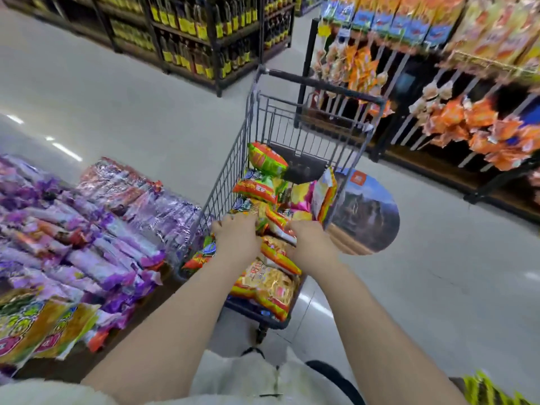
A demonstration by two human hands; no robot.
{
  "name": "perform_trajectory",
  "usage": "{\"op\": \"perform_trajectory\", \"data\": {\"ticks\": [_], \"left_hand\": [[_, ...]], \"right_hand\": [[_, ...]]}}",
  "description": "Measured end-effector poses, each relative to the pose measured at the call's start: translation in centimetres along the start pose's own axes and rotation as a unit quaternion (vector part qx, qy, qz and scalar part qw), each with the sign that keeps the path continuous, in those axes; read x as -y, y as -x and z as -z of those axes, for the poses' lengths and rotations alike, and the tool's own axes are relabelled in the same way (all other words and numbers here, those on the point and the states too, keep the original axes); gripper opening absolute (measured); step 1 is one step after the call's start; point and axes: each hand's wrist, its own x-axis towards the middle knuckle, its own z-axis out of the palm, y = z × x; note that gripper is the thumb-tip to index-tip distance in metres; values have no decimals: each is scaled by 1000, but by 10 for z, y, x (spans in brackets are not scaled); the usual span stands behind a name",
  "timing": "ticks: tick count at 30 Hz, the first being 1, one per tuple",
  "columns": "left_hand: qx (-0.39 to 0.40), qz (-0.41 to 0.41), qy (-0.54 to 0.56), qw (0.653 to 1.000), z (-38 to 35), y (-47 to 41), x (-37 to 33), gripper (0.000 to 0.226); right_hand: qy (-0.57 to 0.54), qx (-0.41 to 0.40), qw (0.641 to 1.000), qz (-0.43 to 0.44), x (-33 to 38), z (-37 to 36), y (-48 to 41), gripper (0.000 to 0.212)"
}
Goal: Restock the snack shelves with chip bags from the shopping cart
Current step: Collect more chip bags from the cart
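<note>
Chip bags (268,287): in the cart (230,171), right under both hands
Left hand (236,238): fingers curled onto one
Right hand (309,244): grabbing the orange bag (276,223) alongside

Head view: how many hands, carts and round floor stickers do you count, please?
Hands: 2 (left hand, right hand)
Cart: 1
Floor sticker: 1
Total: 4

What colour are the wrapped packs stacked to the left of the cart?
The packs are mostly purple; head view.
</note>
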Motion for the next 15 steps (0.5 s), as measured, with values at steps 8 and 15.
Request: {"op": "perform_trajectory", "data": {"ticks": [8,15], "left_hand": [[71,172,70,980,-33,-77,40,36],[130,329,191,916,-100,-131,42,37]], "right_hand": [[-113,90,989,-31,-9,-31,-129,38],[-80,261,961,53,-18,-96,-252,47]]}}
